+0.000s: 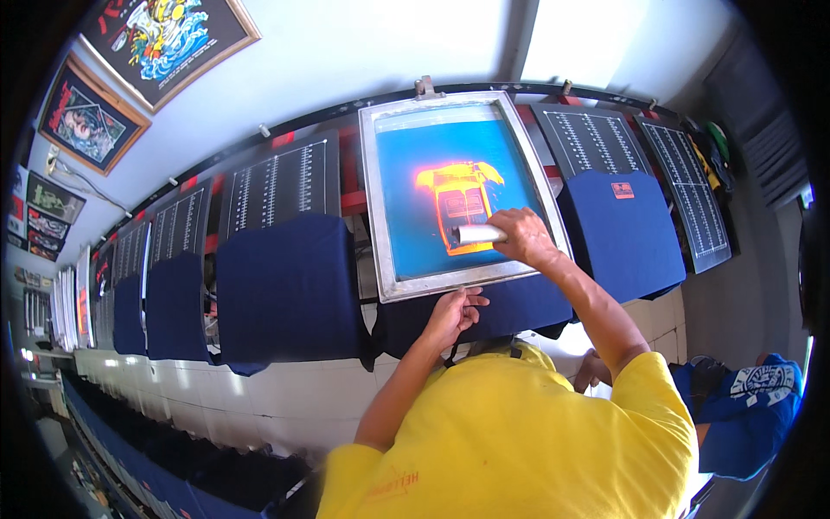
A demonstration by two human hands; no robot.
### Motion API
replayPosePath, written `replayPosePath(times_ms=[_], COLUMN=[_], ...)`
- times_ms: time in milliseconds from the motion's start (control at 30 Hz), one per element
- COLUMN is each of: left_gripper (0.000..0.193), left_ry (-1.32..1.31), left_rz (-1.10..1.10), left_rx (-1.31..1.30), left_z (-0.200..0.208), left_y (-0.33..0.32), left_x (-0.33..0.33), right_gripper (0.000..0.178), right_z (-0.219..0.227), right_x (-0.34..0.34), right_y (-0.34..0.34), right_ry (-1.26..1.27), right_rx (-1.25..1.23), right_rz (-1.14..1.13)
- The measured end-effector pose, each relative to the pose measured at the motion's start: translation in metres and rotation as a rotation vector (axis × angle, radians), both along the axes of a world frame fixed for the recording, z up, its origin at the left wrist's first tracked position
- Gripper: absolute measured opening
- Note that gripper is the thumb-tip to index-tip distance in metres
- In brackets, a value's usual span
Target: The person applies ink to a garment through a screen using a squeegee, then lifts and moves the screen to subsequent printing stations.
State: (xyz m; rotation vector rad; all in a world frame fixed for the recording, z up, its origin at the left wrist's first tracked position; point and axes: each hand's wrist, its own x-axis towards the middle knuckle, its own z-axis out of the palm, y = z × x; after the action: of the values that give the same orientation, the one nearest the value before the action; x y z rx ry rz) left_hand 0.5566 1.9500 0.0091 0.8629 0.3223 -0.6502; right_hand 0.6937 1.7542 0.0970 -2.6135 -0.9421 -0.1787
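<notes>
A screen printing frame (379, 177) with a pale metal rim and blue mesh lies over a printing board. Bright orange ink (467, 177) is spread on its mesh, around a darker design. My right hand (526, 237) grips a squeegee (478, 233) with a pale handle, held tilted over the lower part of the ink. The squeegee's far end is under my fingers. My left hand (454, 317) is at the frame's near edge, its fingers loosely bent and apart with nothing in them. Navy fabric (510, 310) lies below that edge.
Navy shirts (285, 285) cover neighbouring boards on the left. To the right, another navy shirt (627, 233) bears a small orange print. A hinge clamp (425, 86) stands at the frame's far edge. At far right is a person in blue clothing (750, 411). Framed pictures (95, 117) hang at left.
</notes>
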Motion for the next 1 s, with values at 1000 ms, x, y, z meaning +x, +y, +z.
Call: replayPosePath(times_ms=[1000], left_gripper=[0.036], left_ry=[-0.108], left_rz=[0.117], left_rx=[0.329], left_z=[-0.036], left_y=[-0.036], left_x=[0.132], right_gripper=[0.04], right_z=[-0.053], right_x=[0.147], right_y=[-0.021], right_ry=[-0.068], right_rx=[-0.091], right_rz=[0.06])
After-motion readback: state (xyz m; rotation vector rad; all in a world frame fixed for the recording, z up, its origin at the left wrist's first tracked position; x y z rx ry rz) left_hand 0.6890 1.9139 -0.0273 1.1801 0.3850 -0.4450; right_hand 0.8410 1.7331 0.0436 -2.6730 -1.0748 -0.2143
